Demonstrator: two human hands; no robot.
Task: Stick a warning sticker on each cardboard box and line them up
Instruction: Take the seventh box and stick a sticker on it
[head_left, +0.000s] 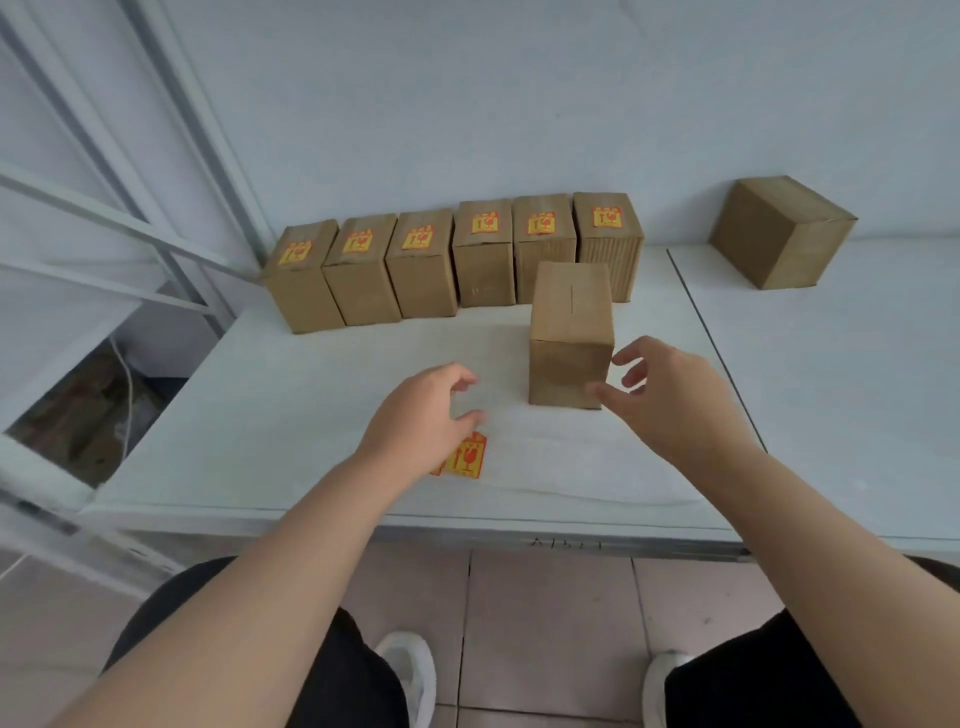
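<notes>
White table (311, 395) is running out ahead of both hands and carrying most of the work.

Row of six stickered boxes (421, 265) is standing along the far edge, well beyond the fingertips. The boxes are side by side, each showing a yellow-and-red label on its top face.

Lone box (782, 234) is sitting turned corner-on, far out past the right hand and to its right, on the adjoining table (857, 364). No label is showing on its visible faces.

Bare box (570, 332) is standing upright, long axis vertical, just to the left of the right hand and in front of the row's right end. Its top is showing only a flap seam, no label.

Right hand (670, 400) is spread in a wide C, holding nothing. The thumb is lying at the box's lower right corner and the fingers are just off its right edge; whether there is contact I cannot tell. This is the nearer hand to the box.

Left hand (415, 415) is hovering well apart from the box, fingers loosely curled and gripping nothing.

Warning sticker (470, 457) is lying flat on the table just behind the left thumb, partly hidden under the wrist.

Judgement: the label is needing to travel forward and rightward from the left hand onto the box top while the right hand is steadying the box.
</notes>
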